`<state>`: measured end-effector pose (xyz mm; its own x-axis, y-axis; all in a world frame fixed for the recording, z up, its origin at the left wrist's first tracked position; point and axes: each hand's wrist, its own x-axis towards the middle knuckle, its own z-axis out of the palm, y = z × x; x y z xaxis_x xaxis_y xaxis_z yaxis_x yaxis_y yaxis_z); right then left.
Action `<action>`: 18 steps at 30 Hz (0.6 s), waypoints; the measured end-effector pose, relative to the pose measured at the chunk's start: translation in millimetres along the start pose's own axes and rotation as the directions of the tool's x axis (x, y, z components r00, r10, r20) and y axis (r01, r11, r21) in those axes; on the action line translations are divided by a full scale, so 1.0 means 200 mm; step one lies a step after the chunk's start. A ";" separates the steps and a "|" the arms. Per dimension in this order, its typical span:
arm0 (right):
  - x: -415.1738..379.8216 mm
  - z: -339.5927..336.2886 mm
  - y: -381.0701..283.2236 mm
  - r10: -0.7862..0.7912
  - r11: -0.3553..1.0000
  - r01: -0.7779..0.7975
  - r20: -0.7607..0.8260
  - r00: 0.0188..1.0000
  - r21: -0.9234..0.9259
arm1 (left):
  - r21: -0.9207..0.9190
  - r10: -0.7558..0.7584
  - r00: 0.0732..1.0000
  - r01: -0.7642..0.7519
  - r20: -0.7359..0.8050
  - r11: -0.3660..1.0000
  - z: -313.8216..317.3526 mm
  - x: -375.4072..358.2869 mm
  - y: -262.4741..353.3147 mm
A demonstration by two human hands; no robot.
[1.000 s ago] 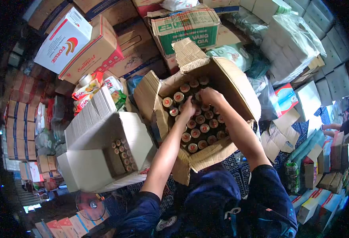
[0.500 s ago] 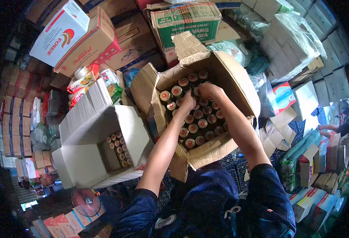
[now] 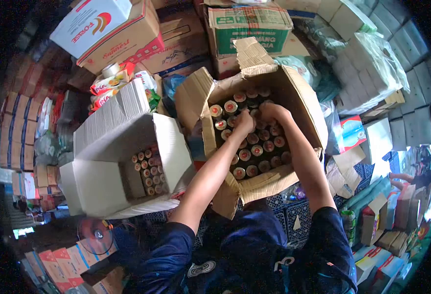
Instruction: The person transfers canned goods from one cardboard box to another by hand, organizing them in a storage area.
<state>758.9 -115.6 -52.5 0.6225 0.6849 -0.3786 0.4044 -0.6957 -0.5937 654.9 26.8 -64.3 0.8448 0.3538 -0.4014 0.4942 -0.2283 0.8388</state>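
An open brown cardboard box [image 3: 269, 188] holds several rows of upright bottles with pale round caps [image 3: 257, 150], each marked with a red spot. Both hands reach down into it. My left hand [image 3: 245, 121] is closed around a bottle top near the middle of the rows, its fingertips partly hidden. Just right of it, my right hand [image 3: 275, 113] curls over another bottle, and its fingers are mostly out of sight. To the left stands an open white carton [image 3: 103, 183], with several similar capped bottles [image 3: 150, 172] grouped along its right side.
Stacked cartons [image 3: 122, 51] and a green-printed box [image 3: 248, 32] stand behind. Snack packets [image 3: 108, 87] lie beyond the white carton. Plastic-wrapped white packs [image 3: 367, 66] rise at the right. A fan [image 3: 95, 235] sits at lower left. Another person's arm [image 3: 402, 179] shows far right.
The camera view has shifted, so the boxes appear farther right and the white carton slightly lower. Both hands stay inside the brown box among the bottles, with little change in grip.
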 end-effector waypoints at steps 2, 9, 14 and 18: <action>-0.05 -0.06 -0.05 -0.007 0.998 0.008 0.017 1.000 -0.065 | 0.119 0.008 1.000 -0.008 0.004 0.993 -0.02 -0.05 0.07; -0.38 -0.27 -0.38 -0.094 0.973 0.094 0.010 0.996 -0.211 | 0.228 0.216 0.976 -0.218 0.034 0.949 -0.32 -0.52 0.50; -0.70 -0.32 -0.90 -0.262 0.876 0.192 -0.102 0.960 -0.442 | 0.092 0.447 0.894 -0.446 0.003 0.890 -0.57 -0.66 0.48; -0.90 -0.34 -1.54 -0.237 0.887 0.143 -0.167 0.957 -0.438 | 0.133 0.577 0.817 -0.571 -0.003 0.810 -0.97 -0.84 0.50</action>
<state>567.7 -39.5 247.9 0.6117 0.7842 -0.1037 0.7417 -0.6142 -0.2696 522.0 120.4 158.3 0.9746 0.1597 0.1570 -0.0553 -0.5078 0.8597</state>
